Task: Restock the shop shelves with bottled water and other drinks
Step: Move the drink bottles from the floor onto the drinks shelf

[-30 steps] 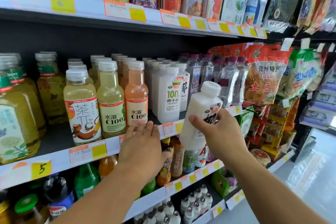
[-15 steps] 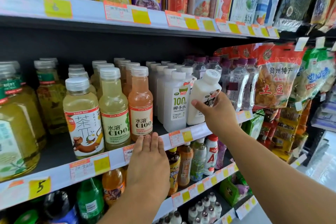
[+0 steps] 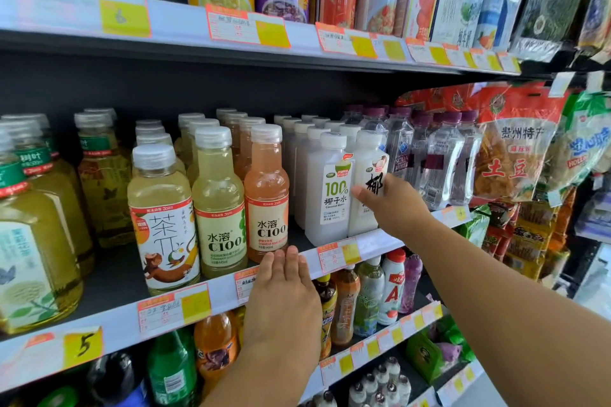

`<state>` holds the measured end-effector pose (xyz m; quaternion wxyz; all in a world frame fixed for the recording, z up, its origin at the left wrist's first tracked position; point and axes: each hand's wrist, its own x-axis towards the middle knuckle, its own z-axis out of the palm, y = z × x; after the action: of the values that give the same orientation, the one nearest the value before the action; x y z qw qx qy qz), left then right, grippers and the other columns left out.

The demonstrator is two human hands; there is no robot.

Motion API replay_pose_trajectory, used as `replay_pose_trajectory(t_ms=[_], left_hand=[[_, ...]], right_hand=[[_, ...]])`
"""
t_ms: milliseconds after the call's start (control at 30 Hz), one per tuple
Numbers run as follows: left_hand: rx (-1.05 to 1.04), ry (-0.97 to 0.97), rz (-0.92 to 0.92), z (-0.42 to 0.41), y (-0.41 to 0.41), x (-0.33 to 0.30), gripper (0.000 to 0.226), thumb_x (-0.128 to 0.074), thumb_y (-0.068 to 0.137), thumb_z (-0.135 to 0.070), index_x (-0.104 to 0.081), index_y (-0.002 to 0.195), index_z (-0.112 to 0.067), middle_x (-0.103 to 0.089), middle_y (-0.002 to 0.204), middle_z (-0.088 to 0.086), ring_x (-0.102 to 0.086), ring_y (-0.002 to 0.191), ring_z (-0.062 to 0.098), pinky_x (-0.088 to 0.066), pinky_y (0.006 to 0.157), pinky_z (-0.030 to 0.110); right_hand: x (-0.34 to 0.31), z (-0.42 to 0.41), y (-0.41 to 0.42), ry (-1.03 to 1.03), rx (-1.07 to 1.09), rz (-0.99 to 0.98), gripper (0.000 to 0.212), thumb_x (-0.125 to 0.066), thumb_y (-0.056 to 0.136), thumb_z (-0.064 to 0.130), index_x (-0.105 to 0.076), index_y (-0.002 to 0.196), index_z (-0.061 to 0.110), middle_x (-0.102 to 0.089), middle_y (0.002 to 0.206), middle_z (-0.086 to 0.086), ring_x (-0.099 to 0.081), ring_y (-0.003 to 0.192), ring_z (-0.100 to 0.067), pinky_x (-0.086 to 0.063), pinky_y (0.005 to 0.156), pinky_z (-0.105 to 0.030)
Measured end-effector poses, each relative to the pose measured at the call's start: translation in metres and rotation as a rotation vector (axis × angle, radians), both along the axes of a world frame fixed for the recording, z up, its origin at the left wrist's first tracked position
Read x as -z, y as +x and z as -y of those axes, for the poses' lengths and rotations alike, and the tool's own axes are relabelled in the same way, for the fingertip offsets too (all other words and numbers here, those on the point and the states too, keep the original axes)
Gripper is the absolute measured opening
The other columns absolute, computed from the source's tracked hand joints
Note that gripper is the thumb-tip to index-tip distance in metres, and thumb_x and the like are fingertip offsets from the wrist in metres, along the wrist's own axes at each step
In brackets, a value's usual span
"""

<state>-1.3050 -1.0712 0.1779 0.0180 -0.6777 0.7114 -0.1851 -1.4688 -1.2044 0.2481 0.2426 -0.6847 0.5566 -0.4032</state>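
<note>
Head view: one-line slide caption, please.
Right hand sets white coconut bottle on the shelf; left hand rests flat on its edge.

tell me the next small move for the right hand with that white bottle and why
Probably let go and draw the right hand back. The white bottle looks upright on the shelf, beside the coconut water bottle at the front of the row, so it seems placed. The left hand rests flat on the shelf edge.

Setting white bottle upright on middle shelf.
Gripping it with right hand; pressing left hand flat against shelf edge.
</note>
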Motion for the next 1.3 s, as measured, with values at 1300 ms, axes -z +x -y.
replay_pose_trajectory(t_ms=[1300], left_hand=[[-0.076, -0.086, 0.107, 0.002, -0.01, 0.008, 0.078, -0.048, 0.092, -0.044, -0.022, 0.15, 0.0, -0.022, 0.158, 0.02, -0.026, 0.143, 0.034, -0.015, 0.12, 0.045]], right_hand=[[0.279, -0.12, -0.103, 0.389, 0.444, -0.027, 0.046, -0.047, 0.1, 0.015, -0.044, 0.146, 0.01, -0.053, 0.142, -0.018, -0.057, 0.115, -0.035, -0.041, 0.087, -0.035]])
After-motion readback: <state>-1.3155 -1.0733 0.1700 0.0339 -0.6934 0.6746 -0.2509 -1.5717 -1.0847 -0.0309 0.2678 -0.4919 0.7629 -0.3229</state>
